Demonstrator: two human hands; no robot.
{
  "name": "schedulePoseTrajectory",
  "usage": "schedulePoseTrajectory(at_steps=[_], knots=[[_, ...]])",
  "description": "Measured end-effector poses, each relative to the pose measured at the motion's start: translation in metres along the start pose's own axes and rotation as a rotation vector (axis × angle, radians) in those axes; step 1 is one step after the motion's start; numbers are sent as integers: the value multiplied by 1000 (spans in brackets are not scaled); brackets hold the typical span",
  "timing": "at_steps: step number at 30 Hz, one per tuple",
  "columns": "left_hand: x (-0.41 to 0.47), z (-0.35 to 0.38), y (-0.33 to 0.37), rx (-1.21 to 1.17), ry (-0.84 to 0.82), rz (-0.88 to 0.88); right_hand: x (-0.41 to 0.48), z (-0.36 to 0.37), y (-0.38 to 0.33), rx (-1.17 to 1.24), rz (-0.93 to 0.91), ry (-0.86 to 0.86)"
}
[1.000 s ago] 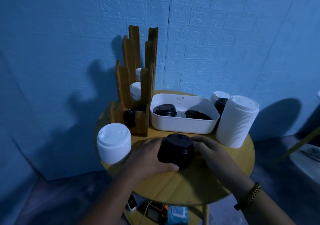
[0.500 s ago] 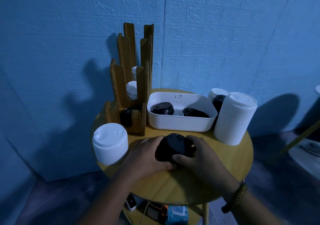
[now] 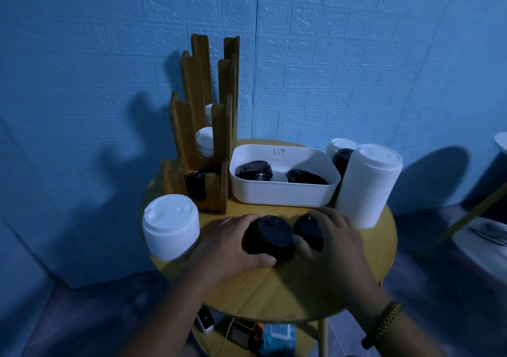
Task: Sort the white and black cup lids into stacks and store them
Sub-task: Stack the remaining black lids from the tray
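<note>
Left grip (image 3: 230, 242): curled round black lid stack (image 3: 267, 234) on tabletop (image 3: 274, 288). Right grip (image 3: 336, 237): clasping second black stack (image 3: 307, 229) just beside, apparently steadying both for merging.

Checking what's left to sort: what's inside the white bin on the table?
The white bin holds a left black lid, a right black lid and something white between. Its near wall hides the floor; more may lie there.

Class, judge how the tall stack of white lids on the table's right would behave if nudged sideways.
The tall stack of white lids probably tips or slides apart: it is tall, narrow, built of many separate layers. It is likely light, being thin lids. Standing near the table rim, toppled lids might fall off.
</note>
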State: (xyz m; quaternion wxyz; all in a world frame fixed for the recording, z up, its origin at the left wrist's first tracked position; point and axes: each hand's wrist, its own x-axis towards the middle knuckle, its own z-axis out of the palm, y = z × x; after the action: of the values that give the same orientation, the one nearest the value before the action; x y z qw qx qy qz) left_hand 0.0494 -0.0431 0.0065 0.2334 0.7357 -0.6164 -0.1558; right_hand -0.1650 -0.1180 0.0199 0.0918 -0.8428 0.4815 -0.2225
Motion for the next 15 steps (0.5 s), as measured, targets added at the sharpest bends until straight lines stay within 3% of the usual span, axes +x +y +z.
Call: schedulePoseTrajectory(at_steps=[5,12,15], knots=[[-2,-3,2,18,-15,10,14,7,-31,-77,-100,-162],[-2,-5,3,28,-45,16,23,-19,-9,246,-95,-137],[-1,-5,2,18,-64,14,26,-27,2,233,-142,-238]])
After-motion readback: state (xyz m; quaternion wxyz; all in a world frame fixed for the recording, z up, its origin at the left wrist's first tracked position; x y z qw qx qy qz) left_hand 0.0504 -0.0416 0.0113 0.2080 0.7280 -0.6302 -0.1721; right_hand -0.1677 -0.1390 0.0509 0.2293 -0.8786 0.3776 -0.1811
